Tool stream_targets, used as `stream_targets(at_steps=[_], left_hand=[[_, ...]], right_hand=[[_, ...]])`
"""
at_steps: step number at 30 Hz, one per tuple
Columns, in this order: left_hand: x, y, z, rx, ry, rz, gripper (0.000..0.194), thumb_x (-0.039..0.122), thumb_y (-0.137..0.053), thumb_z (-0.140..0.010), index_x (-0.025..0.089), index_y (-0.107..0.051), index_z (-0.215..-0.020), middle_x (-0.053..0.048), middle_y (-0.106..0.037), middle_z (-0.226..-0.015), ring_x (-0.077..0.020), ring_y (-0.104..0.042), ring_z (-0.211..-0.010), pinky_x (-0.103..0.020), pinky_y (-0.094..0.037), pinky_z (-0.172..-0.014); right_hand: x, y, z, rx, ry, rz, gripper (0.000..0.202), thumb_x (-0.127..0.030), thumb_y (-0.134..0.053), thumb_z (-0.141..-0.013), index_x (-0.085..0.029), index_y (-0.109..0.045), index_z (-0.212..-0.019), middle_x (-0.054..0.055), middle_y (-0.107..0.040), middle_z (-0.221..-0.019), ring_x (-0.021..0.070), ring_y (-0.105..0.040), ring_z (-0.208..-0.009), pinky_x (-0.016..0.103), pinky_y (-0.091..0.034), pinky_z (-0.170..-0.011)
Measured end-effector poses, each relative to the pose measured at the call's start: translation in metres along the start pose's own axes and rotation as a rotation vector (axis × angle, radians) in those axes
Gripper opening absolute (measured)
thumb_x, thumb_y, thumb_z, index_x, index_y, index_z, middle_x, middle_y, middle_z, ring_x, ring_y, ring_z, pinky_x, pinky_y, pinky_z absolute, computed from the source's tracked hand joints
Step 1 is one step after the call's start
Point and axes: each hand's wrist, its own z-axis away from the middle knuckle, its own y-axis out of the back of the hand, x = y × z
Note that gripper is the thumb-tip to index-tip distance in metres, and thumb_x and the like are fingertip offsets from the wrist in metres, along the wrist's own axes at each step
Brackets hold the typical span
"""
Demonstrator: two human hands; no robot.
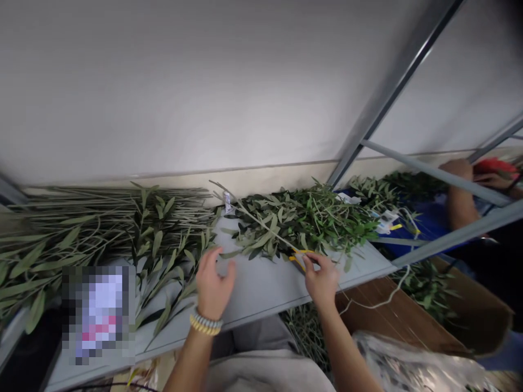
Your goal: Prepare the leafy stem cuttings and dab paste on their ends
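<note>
Over the front part of the grey shelf, my left hand is raised with its fingers apart and nothing in it. A bracelet circles that wrist. My right hand pinches a yellow strip at the base of a long thin stem, which slants up and left over the leaves. Behind the right hand lies a heap of green leafy sprigs. To the left of my left hand is a large pile of long leafy stems. A small white label stands between the piles.
Metal frame bars cross the right side. Beyond them, another person's arm is near more greenery and a red item. Below right are a cardboard box with leaves and clear plastic wrapping. A white cord hangs off the shelf.
</note>
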Motion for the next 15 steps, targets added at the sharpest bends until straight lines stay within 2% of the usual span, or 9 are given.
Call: stream_targets(at_steps=[4,6,8,12,15], left_hand=[[0.038,-0.044,-0.029,-0.229,0.047,0.220,0.040,0.039,-0.060,-0.076,0.015,-0.055,-0.108,-0.012,-0.063,-0.105,-0.0238,-0.059,-0.097,-0.036,-0.046,-0.081],[0.047,-0.066,-0.036,-0.334,0.120,0.262,0.038,0.043,-0.062,-0.074,0.016,-0.058,-0.099,-0.010,-0.066,-0.095,-0.0225,-0.062,-0.089,-0.033,-0.046,-0.075],[0.053,-0.081,-0.036,-0.389,0.167,0.260,0.029,0.044,-0.059,-0.076,0.016,-0.060,-0.084,-0.008,-0.067,-0.079,-0.0211,-0.063,-0.076,-0.030,-0.044,-0.067],[0.062,-0.092,-0.023,-0.437,0.172,0.235,0.035,0.040,-0.048,-0.084,0.018,-0.054,-0.058,-0.006,-0.061,-0.057,-0.0193,-0.058,-0.058,-0.028,-0.036,-0.057],[0.065,-0.091,-0.014,-0.447,0.175,0.258,0.037,0.039,-0.041,-0.087,0.019,-0.055,-0.060,-0.006,-0.063,-0.060,-0.0180,-0.059,-0.059,-0.027,-0.035,-0.058]], right_hand=[[-0.005,0.002,0.011,-0.035,-0.010,-0.054,0.029,-0.042,-0.055,-0.078,-0.016,-0.068,-0.078,0.010,-0.069,-0.080,0.0248,-0.062,-0.076,0.038,-0.044,-0.072],[-0.005,0.004,0.015,-0.052,-0.013,-0.060,0.028,-0.042,-0.056,-0.078,-0.016,-0.068,-0.078,0.010,-0.069,-0.078,0.0243,-0.061,-0.074,0.037,-0.044,-0.071],[-0.003,0.008,0.017,-0.072,-0.019,-0.044,0.028,-0.042,-0.056,-0.078,-0.017,-0.068,-0.077,0.009,-0.069,-0.077,0.0244,-0.061,-0.074,0.037,-0.044,-0.071],[0.007,0.012,0.018,-0.097,-0.070,0.002,0.029,-0.042,-0.055,-0.077,-0.016,-0.068,-0.074,0.010,-0.069,-0.076,0.0252,-0.061,-0.074,0.038,-0.044,-0.072],[0.012,0.013,0.016,-0.091,-0.165,0.032,0.032,-0.044,-0.054,-0.076,-0.015,-0.068,-0.075,0.011,-0.069,-0.075,0.0248,-0.061,-0.070,0.036,-0.044,-0.068]])
